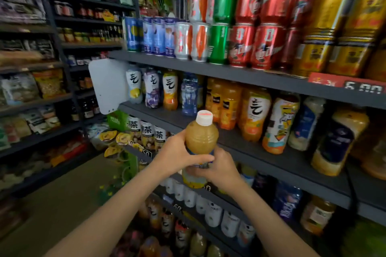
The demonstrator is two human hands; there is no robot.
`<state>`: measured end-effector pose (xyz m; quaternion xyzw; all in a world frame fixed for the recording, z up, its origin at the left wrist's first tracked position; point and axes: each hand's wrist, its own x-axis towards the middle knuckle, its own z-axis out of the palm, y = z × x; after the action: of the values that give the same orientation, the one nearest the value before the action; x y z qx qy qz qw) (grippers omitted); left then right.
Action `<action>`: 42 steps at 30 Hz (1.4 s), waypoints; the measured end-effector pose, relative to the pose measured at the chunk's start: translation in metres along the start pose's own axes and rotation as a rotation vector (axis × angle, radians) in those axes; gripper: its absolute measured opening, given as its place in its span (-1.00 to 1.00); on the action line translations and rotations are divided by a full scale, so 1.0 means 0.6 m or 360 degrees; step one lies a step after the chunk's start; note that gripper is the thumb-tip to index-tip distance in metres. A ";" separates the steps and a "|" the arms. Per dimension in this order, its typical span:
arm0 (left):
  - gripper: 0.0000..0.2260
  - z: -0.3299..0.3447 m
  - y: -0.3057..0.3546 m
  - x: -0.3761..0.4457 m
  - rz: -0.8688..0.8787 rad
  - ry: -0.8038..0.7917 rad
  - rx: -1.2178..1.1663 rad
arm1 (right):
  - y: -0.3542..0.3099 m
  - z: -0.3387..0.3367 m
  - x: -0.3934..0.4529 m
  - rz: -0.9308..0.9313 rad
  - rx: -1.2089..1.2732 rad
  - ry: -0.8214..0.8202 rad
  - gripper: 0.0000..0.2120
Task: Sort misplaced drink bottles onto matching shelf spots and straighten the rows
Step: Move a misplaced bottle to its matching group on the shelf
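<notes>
Bottle of cloudy amber juice sits upright in both my hands, out in front of the drinks shelving, its white cap level with the front edge of the middle shelf. My left hand wraps the bottle's waist from the left, with the fingers curled across the blue band of the label. My right hand grips lower down from the right, its fingers curled round the label, though the fingertips are hidden behind the bottle. The bottle touches no shelf.

Behind it on the middle shelf stand orange juice bottles, and to their right a bottle with a white label and a black brush character, then a bottle with a cartoon label, leaning rather than straight. Farther right a pale bottle with a blue label and a dark-labelled one tilt too. At the left end of that shelf is a short row of sparkling-water bottles beside a clear blue water bottle.

On the top shelf, cans are stacked two high: blue cans, silver-and-orange cans, green cans, red cans and gold cans. Below my hands run white-labelled tea bottles and, lower, a row of white bottles. Motion blur softens most labels.
</notes>
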<state>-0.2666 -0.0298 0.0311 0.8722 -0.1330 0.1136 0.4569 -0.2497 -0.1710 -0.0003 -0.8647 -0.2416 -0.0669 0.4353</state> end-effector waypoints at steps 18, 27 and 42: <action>-0.74 -0.278 -0.362 0.265 -0.0398 0.0487 -0.0097 | 0.000 0.200 0.386 0.0109 -0.0212 0.0549 -0.54; -0.63 -0.324 -0.451 0.400 -0.0186 0.0493 -0.0062 | 0.027 0.265 0.501 0.0249 -0.0318 0.0711 -0.53; -0.49 -0.173 -0.391 0.529 -0.0244 -0.0183 -0.0391 | 0.032 0.257 0.449 0.0675 -0.0646 0.1284 -0.47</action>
<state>0.1023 0.1436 0.0102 0.8224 -0.1047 0.0111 0.5592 -0.0195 0.0369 -0.0208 -0.8672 0.1452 -0.3518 0.3211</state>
